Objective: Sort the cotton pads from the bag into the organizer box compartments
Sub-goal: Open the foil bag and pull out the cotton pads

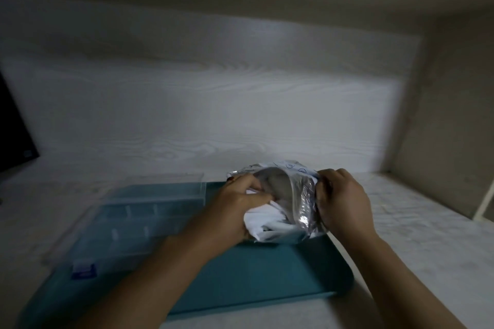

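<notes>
Holding the foil bag [299, 195] between both grips, left hand [240, 200] and right hand [344, 200] each pinching a side, above the teal tray's [267, 275] far right corner.

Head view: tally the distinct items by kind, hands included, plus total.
Hands: 2, left hand and right hand, both gripping the bag
Silver bag: 1
Clear organizer box: 1
Teal tray: 1
Cotton pads: none countable; only bunched white material shows at the bag's mouth
Total: 5
</notes>
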`<state>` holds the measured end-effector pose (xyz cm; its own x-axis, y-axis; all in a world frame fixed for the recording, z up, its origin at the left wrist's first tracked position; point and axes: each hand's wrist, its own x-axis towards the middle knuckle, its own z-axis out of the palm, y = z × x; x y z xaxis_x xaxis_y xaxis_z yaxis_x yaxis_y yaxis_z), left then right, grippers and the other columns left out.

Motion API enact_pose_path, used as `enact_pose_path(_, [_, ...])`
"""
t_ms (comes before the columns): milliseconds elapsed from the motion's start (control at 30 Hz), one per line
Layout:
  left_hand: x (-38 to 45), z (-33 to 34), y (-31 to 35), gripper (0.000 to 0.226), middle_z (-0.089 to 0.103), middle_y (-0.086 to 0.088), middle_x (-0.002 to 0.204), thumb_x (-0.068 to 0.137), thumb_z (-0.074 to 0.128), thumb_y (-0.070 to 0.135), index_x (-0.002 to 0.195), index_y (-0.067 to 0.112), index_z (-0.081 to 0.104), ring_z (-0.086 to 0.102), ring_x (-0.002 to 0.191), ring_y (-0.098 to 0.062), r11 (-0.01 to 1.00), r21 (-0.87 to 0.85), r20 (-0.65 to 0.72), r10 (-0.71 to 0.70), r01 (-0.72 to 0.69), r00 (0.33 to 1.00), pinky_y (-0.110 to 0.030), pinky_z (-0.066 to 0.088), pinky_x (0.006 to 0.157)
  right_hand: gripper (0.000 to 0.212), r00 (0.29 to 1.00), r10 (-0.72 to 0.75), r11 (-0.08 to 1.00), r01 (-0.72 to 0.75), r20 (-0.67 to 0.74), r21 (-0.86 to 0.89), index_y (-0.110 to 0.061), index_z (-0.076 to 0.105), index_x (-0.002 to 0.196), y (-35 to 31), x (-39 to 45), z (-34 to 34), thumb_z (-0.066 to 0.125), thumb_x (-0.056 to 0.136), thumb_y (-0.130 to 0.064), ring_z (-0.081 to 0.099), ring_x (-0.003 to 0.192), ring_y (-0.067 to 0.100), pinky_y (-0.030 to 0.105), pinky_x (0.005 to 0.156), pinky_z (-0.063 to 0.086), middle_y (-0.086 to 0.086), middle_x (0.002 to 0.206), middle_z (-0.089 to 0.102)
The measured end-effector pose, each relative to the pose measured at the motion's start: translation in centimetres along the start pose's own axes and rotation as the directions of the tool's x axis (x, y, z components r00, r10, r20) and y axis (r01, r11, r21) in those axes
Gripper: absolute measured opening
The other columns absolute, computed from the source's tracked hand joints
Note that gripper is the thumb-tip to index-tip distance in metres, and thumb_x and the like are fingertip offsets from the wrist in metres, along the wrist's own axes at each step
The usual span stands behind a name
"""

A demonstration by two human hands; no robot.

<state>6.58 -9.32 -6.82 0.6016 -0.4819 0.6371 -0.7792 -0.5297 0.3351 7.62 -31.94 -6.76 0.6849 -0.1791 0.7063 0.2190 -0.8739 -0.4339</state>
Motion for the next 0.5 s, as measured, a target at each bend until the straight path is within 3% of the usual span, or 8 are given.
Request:
enact_pose_path(100, [-0.4,-0.3,-0.2,0.056,0.06,0.006,0.114,0.067,0.087,0.011,0.119,0.024,0.071,0.06,0.107,-0.011,0.999,-0.036,0.003,0.018,-0.018,1.0,-0.026,0.051,0.087,0.02,1.0,-0.023,0.997,0.022,-0.01,-0.08,-0.015,0.071,0.102,0.6,0.2,-0.1,0.054,0.093,-0.016,0.056,0.068,0.027,0.028,0.057,0.035,0.002,0.084,0.057])
enact_pose_path(167, [-0.5,-0.6,0.0,0.059,0.061,0.005,0.115,0.065,0.088,0.006,0.12,0.02,0.071,0.062,0.108,-0.009,0.989,-0.146,-0.003,-0.01,0.009,1.0,-0.023,0.053,0.086,0.021,1.0,-0.006,0.992,0.005,-0.011,-0.127,-0.014,0.071,0.102,1.1,0.4,-0.3,0.053,0.094,-0.015,0.054,0.066,0.028,0.028,0.056,0.033,0.004,0.083,0.056])
enact_pose_path(300, [-0.6,-1.2,0.8,0.056,0.06,0.008,0.116,0.065,0.089,0.004,0.118,0.01,0.072,0.062,0.107,-0.004,0.965,-0.261,0.013,-0.03,0.032,0.999,-0.015,0.052,0.084,0.021,1.0,-0.002,0.985,-0.001,-0.014,-0.175,-0.013,0.072,0.102,1.8,0.7,-0.5,0.053,0.092,-0.016,0.057,0.071,0.034,0.031,0.058,0.035,0.008,0.085,0.058])
enact_pose_path(500, [-0.8,-1.8,1.2,0.049,0.06,0.012,0.113,0.067,0.084,0.007,0.115,0.007,0.072,0.061,0.109,0.0,0.949,-0.314,0.012,-0.008,0.011,1.0,-0.015,0.051,0.086,0.016,0.994,0.008,0.965,-0.036,-0.109,-0.26,-0.009,0.074,0.094,2.9,1.2,-0.7,0.059,0.089,-0.011,0.056,0.07,0.04,0.037,0.062,0.04,0.016,0.08,0.058])
